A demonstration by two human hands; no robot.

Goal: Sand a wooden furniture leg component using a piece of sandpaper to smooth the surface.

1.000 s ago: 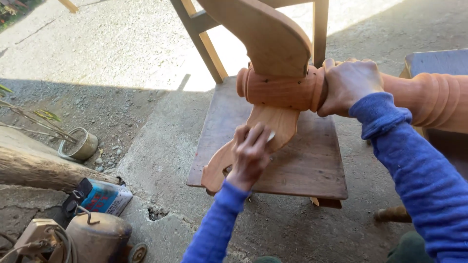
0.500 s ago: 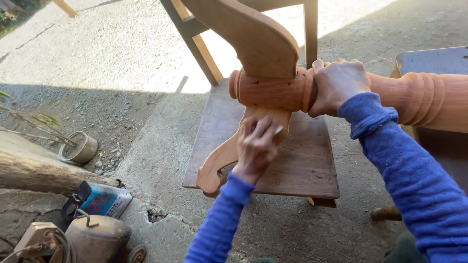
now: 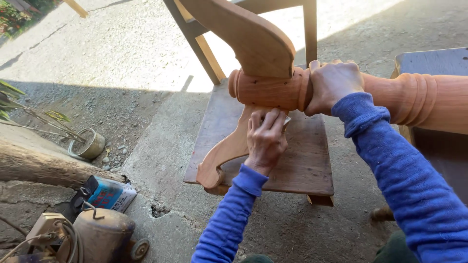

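A turned reddish wooden pedestal column (image 3: 414, 95) lies on its side, with curved wooden legs (image 3: 222, 156) fixed at its left end. My right hand (image 3: 334, 85) grips around the column beside the legs' joint. My left hand (image 3: 265, 136) presses a small folded piece of sandpaper (image 3: 285, 120) against the lower curved leg, just under the column. Both arms wear blue sleeves. Another curved leg (image 3: 243, 34) rises above the column.
The piece rests over a low dark wooden stool (image 3: 302, 165) on the concrete floor. A wooden chair frame (image 3: 307, 34) stands behind. A blue can (image 3: 109, 194), a rusty machine (image 3: 102, 236), a small tin (image 3: 90, 144) and a log (image 3: 39, 165) sit left. A dark table (image 3: 434, 61) is right.
My left hand has slid up the lower leg toward the column, rubbing with the sandpaper. My right hand keeps its grip; the view shifted slightly.
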